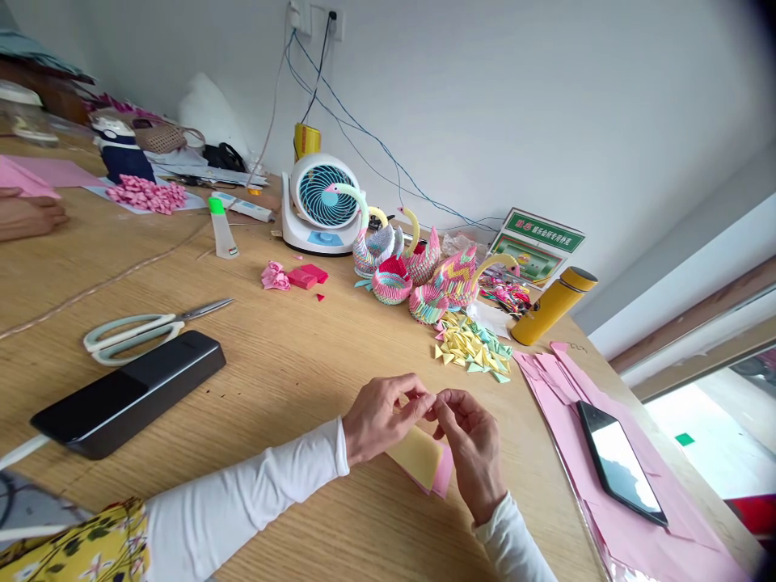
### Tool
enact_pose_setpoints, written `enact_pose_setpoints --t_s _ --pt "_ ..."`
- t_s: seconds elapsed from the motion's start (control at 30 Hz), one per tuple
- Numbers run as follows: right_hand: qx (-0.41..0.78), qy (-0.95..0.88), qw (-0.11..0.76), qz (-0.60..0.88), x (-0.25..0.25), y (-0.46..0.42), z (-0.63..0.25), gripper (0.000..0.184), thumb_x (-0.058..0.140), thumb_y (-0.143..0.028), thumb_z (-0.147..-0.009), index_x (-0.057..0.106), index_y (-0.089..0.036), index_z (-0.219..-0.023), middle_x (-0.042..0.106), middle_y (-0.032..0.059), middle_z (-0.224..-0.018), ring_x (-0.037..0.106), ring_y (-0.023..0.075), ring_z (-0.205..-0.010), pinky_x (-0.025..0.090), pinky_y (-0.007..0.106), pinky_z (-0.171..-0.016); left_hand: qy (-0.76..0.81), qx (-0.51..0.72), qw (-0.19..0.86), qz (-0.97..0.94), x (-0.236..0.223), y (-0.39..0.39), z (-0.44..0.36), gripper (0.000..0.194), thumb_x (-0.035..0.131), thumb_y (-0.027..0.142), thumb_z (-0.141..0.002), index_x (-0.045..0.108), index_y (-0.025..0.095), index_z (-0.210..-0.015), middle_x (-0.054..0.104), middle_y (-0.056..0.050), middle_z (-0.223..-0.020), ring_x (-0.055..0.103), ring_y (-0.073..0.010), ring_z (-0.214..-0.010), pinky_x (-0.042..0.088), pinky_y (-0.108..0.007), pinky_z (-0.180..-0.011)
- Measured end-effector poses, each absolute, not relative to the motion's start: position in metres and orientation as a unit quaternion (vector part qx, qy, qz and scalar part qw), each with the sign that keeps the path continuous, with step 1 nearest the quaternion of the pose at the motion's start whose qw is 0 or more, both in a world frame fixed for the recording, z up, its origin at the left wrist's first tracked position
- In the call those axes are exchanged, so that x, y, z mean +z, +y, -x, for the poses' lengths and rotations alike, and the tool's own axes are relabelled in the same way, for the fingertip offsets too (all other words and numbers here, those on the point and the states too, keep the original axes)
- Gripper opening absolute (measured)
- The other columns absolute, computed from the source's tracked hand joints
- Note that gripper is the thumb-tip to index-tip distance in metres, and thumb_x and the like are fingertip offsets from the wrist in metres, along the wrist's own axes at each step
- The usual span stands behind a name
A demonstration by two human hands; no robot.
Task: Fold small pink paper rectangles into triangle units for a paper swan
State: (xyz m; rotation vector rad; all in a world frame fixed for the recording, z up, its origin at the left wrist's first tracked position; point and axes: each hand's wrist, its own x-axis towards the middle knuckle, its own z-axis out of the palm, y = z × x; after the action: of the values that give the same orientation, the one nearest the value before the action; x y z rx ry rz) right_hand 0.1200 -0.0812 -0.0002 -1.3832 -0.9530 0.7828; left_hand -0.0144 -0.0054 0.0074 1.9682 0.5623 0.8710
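My left hand (388, 416) and my right hand (476, 444) meet fingertip to fingertip above the wooden table. Both are closed in a pinch, and whatever lies between the fingers is too small and covered to make out. Under them lies a stack of yellow paper strips (418, 454) with a pink paper strip (444, 473) at its side, partly hidden by my right hand. Just beyond is a heap of folded yellow and green paper triangles (470, 346). Several swans built from folded paper, one a pink and yellow swan (457, 276), stand behind the heap.
To the left are scissors (151, 330), a black power bank (133, 392) and a glue bottle (223, 234). A fan (327, 198) stands by the wall. On the right, a phone (622, 461) rests on pink paper (558, 396) near a yellow flask (553, 307). Another person's hand (30, 214) shows far left.
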Motion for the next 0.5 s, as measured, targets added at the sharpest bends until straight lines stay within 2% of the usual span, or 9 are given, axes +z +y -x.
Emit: enact_pose_setpoints --t_s 0.1,0.2,0.27,0.37,0.5 --pt "0.306 -0.439 0.587 0.607 0.0009 -0.0824 -0.1217 0.025 0.066 -0.042 -0.078 0.063 -0.017 -0.079 0.063 0.004 -0.069 0.055 0.0136 -0.06 0.04 0.024 -0.05 0.226 0.347 0.613 -0.673 0.007 -0.0029 0.0102 0.03 0.058 0.042 -0.084 0.059 0.013 -0.078 0.064 -0.002 -0.075 0.061 -0.0141 -0.073 0.047 -0.024 -0.071" --pt "0.266 -0.46 0.584 0.613 0.0012 -0.0829 -0.1235 0.025 0.066 -0.042 -0.078 0.065 -0.018 -0.08 0.065 0.0055 -0.074 0.055 0.015 -0.063 0.04 0.026 -0.054 0.212 0.311 0.723 -0.58 0.0063 -0.0004 0.0081 0.035 0.068 0.044 -0.076 0.059 0.01 -0.081 0.065 -0.005 -0.08 0.064 -0.0166 -0.079 0.051 -0.029 -0.077" --pt "0.247 -0.463 0.588 0.616 0.0008 -0.0832 -0.1244 0.025 0.066 -0.043 -0.077 0.065 -0.018 -0.078 0.065 0.0054 -0.074 0.055 0.0159 -0.064 0.041 0.027 -0.056 0.21 0.279 0.746 -0.567 0.006 0.0009 0.0087 0.038 0.069 0.045 -0.075 0.061 0.01 -0.085 0.066 -0.008 -0.086 0.065 -0.0177 -0.082 0.051 -0.028 -0.075" --pt "0.234 -0.464 0.587 0.621 0.0004 -0.0842 -0.1256 0.023 0.066 -0.043 -0.077 0.066 -0.019 -0.077 0.064 0.0042 -0.072 0.055 0.0162 -0.064 0.041 0.028 -0.057 0.213 0.237 0.743 -0.589 0.006 0.0028 0.011 0.042 0.067 0.049 -0.076 0.062 0.011 -0.091 0.067 -0.009 -0.091 0.067 -0.0169 -0.076 0.049 -0.022 -0.061" --pt "0.245 -0.476 0.579 0.615 0.0002 -0.0855 -0.1276 0.023 0.064 -0.043 -0.079 0.065 -0.02 -0.078 0.064 0.0048 -0.073 0.057 0.0178 -0.069 0.043 0.028 -0.059 0.207 0.217 0.738 -0.605 0.0063 0.004 0.0128 0.041 0.065 0.05 -0.077 0.061 0.011 -0.088 0.064 -0.006 -0.084 0.065 -0.0114 -0.06 0.044 -0.016 -0.046"
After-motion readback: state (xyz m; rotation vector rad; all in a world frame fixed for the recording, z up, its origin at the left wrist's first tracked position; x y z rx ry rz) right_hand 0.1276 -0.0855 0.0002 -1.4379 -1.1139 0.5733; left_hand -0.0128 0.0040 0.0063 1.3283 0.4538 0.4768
